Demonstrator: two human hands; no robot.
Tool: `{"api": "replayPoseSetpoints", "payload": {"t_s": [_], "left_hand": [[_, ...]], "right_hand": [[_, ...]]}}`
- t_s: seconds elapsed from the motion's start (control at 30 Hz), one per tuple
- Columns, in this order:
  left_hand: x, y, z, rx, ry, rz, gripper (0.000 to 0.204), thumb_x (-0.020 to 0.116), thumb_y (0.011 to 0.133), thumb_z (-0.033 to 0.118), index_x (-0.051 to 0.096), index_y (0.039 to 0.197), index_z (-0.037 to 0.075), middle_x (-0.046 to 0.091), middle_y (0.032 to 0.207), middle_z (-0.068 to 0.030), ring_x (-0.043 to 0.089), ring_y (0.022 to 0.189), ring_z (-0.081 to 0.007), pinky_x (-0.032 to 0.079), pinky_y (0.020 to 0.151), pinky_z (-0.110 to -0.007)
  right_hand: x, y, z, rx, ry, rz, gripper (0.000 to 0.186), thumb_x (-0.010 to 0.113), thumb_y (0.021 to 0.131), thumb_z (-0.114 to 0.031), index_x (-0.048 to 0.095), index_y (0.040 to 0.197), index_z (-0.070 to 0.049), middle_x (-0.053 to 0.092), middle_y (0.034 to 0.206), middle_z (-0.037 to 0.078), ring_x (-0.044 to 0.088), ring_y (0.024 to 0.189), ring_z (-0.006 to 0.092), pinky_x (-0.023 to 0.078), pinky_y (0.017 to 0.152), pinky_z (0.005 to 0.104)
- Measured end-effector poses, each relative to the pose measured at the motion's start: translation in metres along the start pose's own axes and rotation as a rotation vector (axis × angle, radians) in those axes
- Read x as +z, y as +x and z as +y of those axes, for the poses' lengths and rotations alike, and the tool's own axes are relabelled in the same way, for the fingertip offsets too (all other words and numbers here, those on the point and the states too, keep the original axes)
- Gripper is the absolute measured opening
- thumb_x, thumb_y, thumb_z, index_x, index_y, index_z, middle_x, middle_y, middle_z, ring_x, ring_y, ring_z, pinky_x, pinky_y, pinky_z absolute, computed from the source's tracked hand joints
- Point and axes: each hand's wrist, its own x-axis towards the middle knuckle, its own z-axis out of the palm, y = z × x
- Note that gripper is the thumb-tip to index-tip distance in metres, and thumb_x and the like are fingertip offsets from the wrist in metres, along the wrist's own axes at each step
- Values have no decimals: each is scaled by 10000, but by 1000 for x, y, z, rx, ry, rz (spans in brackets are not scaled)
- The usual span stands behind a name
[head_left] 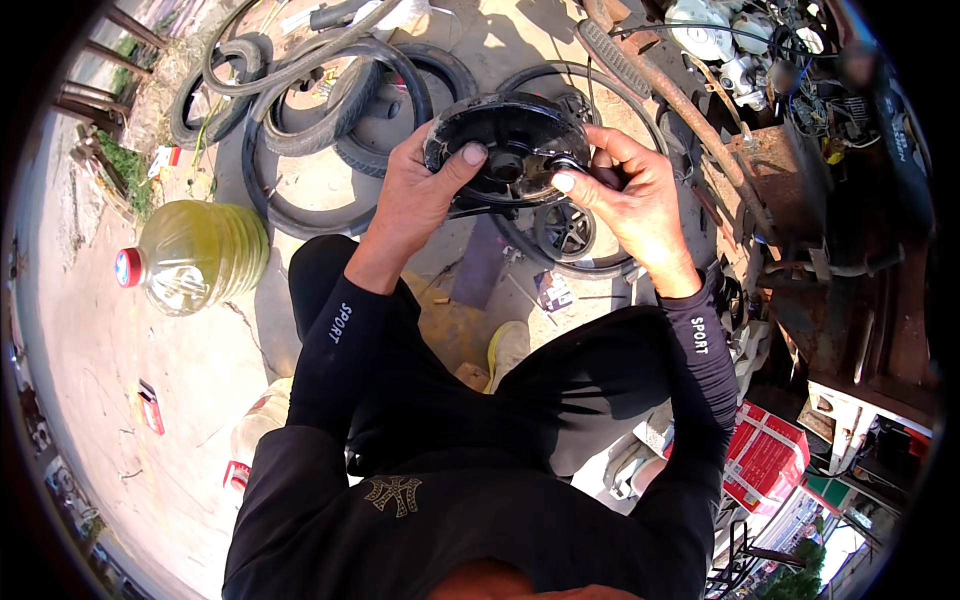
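Observation:
A round, dished black part (515, 128) with a raised hub in its middle is held up in front of me between both hands; it looks like a wheel brake plate, but its exact kind is not certain. My left hand (415, 195) grips its left rim, the thumb lying over the inner face. On the opposite rim, my right hand (635, 200) is closed with its thumb pressed near a small shiny fitting (563, 163). The other fingers are partly hidden behind the part. Below it, a wheel with a spoked hub (565, 228) lies on the ground.
Several black tyres (350, 110) lie ahead. A large jug of yellow liquid (205, 257) stands left, with a second jug (262, 425) nearer me. A rusty bar (690, 120), engine parts (745, 60) and a red box (768, 458) crowd the right side.

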Motion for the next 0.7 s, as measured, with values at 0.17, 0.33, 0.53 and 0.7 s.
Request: {"api": "replayPoseSetpoints", "payload": {"t_s": [0.17,0.33,0.53,0.7], "left_hand": [[-8,-3,7,182,145,-18,388,807,897,248,667,1156,-5,704,965,-2,617,877,-68,533,784,-243],[-9,-4,18,253,218,-84,405,843,858,233,656,1114,-17,701,919,0,601,819,-53,528,739,-233],[-4,-7,26,286,309,-64,330,864,827,199,683,998,-18,693,886,1,603,780,-48,510,694,-217],[3,-10,33,261,292,-58,304,885,794,177,698,935,-17,672,856,4,613,749,-58,490,675,-208]], "right_hand": [[0,-5,-10,-167,-107,10,524,912,750,-108,694,1219,-22,349,626,-85,334,576,19,290,524,206],[-5,-11,-19,-291,-271,0,619,940,692,-106,688,1252,-33,349,615,-55,355,573,45,327,536,212],[1,-20,-26,-277,-250,37,615,944,688,-117,684,1237,-21,417,668,-33,406,626,60,382,568,217],[1,-18,-23,-184,-135,0,590,938,698,-110,687,1225,-26,438,678,-41,411,628,59,380,575,218]]}}
